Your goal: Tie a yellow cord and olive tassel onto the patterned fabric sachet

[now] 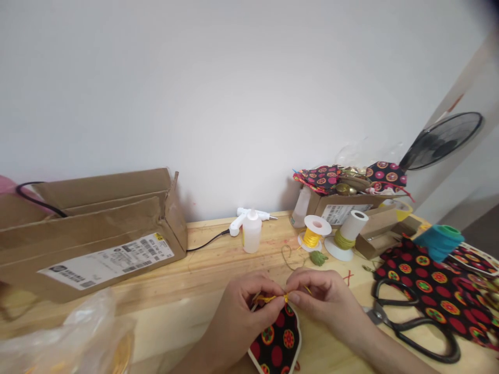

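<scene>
My left hand [253, 306] pinches a yellow cord [265, 299] between thumb and forefinger at the front middle of the table. Fingertip to fingertip with it, my right hand [317, 296] is closed on the same cord, and a short end pokes up over its fingers. Directly below the hands lies a black patterned fabric piece [277, 340] with red dots, flower-like rings and a pale border. Its top edge is partly covered by my left hand. Whether the cord is fastened to the fabric, I cannot tell.
Black-handled scissors [409, 322] lie right of my forearm beside patterned cloth [427, 278]. Behind the hands stand a yellow cord spool [312, 237], a green cord spool [346, 239], a white bottle [252, 232] and a glue gun [236, 224]. Cardboard box [117, 244] and plastic bag [78, 337] occupy the left.
</scene>
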Demonstrator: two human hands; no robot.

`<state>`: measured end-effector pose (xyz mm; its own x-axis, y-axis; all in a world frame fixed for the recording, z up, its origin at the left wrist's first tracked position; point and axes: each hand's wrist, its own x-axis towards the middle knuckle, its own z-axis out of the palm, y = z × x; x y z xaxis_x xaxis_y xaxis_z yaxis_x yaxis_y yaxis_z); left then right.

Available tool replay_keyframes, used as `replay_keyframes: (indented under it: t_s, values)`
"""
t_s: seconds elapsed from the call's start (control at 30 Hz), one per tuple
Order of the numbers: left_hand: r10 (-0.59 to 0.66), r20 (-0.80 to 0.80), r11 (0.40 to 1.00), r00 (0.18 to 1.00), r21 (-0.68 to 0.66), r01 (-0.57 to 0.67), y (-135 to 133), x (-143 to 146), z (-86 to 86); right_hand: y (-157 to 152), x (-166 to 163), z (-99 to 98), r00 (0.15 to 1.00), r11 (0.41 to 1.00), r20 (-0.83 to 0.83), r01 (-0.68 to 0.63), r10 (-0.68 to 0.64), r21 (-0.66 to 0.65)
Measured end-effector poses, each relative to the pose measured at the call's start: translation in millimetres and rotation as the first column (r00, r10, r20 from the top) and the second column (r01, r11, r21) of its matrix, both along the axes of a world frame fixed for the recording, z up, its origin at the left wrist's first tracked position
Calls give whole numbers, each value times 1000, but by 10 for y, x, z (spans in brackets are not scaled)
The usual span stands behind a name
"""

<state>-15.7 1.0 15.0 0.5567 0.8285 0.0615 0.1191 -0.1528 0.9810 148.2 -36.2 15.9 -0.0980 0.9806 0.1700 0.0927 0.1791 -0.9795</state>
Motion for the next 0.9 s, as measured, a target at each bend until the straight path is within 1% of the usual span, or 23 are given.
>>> replay_keyframes:
  t_s: [0.13, 0.37, 0.6, 0.7, 0.8, 0.9]
  values:
    - [-12, 65, 996, 998, -82, 18, 25, 26, -18, -1, 3, -14, 999, 999, -6, 39, -39, -38]
    - [-22, 179, 962, 984, -264, 69, 2, 53, -8, -11, 15, -6, 999, 998, 18, 50, -51, 44]
    - [9, 192, 962, 981, -270, 44, 6, 66, -12, -23, -19, -8, 993, 988, 65, 85, -94, 131]
    - [21, 191, 954, 981, -299, 37, 10, 68, -23, -23, -25, -32, 994, 988, 55, 85, -92, 126]
    - [49, 192, 924, 980, -381, 29, 1, 74, -23, -16, -29, -61, 994, 991, 37, 98, -102, 91]
    - [88, 222, 868, 971, -495, 34, -20, 90, -22, -8, -36, -63, 991, 989, 65, 109, -117, 103]
